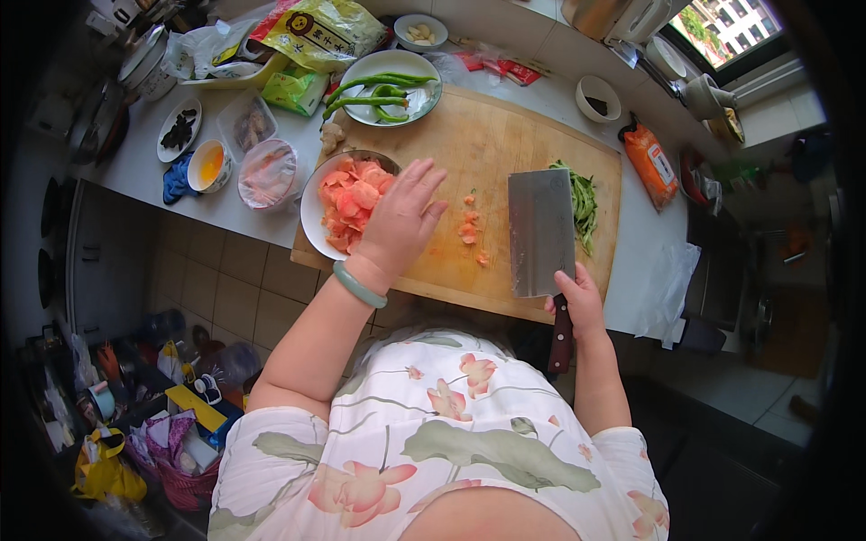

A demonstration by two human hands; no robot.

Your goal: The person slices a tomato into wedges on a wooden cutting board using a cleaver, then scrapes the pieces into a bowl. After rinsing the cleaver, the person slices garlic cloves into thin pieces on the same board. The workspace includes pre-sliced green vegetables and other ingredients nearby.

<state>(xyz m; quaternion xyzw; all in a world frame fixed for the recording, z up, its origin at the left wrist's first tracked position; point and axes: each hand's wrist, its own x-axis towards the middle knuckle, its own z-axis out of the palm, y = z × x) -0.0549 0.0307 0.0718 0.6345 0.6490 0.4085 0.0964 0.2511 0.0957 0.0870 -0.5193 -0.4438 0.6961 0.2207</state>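
Observation:
My right hand [578, 301] grips the dark wooden handle of a Chinese cleaver [541, 230], its broad blade over the right part of a wooden cutting board [440, 264]. Beside the blade lies a heap of green vegetable shreds [583, 206]. Small orange-pink scraps [468, 232] sit mid-board. My left hand [406, 209], a pale green bangle on its wrist, hovers palm down with fingers extended at the right rim of a bowl of orange-pink slices [348, 199]; nothing shows in it. Behind, a white plate [426, 111] holds long green peppers [379, 101], and ginger [332, 135] lies near it.
Left on the counter are an egg-yolk bowl [210, 166], a film-covered container [268, 174], a clear tub [247, 122] and a plate of black pieces [180, 128]. Garlic cloves [419, 34] sit in a back bowl. An orange packet [651, 162] and a small bowl [598, 99] lie right.

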